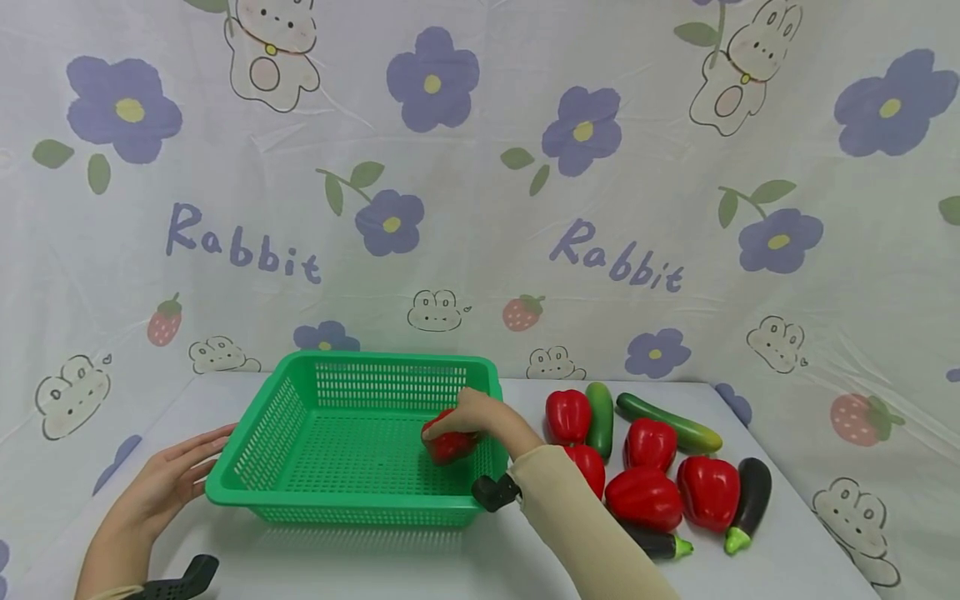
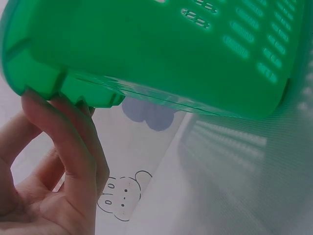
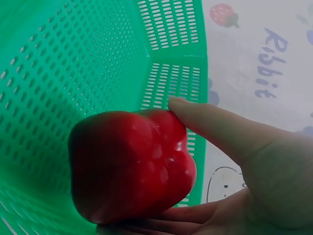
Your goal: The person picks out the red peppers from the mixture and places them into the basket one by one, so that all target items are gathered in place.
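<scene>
A red bell pepper [image 3: 127, 164] is held in my right hand [image 1: 483, 414], thumb on one side and fingers on the other. That hand reaches over the right rim of a green plastic basket [image 1: 352, 500], with the pepper inside near the right wall. My left hand [image 1: 171, 482] is at the basket's left side. In the left wrist view its bent fingertips [image 2: 34, 100] touch the underside of the rim, and the fingers are not curled round it.
Right of the basket lie several more red bell peppers [image 1: 645, 498], two cucumbers [image 1: 675, 422] and two eggplants [image 1: 752, 493], all on the white table [image 1: 360, 567]. A printed cloth [image 1: 480, 192] with flowers and rabbits hangs behind the table.
</scene>
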